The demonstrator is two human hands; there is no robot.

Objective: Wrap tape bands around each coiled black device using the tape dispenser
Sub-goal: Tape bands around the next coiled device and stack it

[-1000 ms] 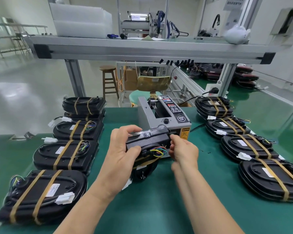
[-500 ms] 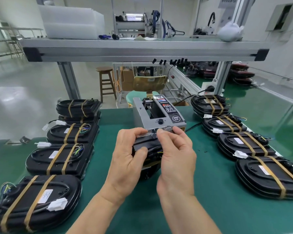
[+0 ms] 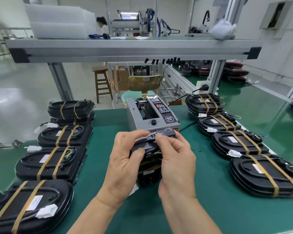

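A coiled black device (image 3: 149, 168) stands on edge just in front of the grey tape dispenser (image 3: 151, 115). My left hand (image 3: 125, 162) grips its left side, thumb across the front. My right hand (image 3: 176, 159) covers its right side, and its thumb and forefinger pinch a clear strip of tape (image 3: 159, 132) along the device's top edge. Coloured wires show between my hands. Much of the device is hidden behind my fingers.
Several black devices with tan bands lie in a row on the left (image 3: 52, 162) and another row on the right (image 3: 238, 142) of the green mat (image 3: 184, 217). A metal shelf (image 3: 134, 49) spans overhead. Beyond the table stand a wooden stool (image 3: 101, 81) and a chair.
My right hand came up from the device's right side and now pinches the tape on top. The device stays gripped in my left hand.
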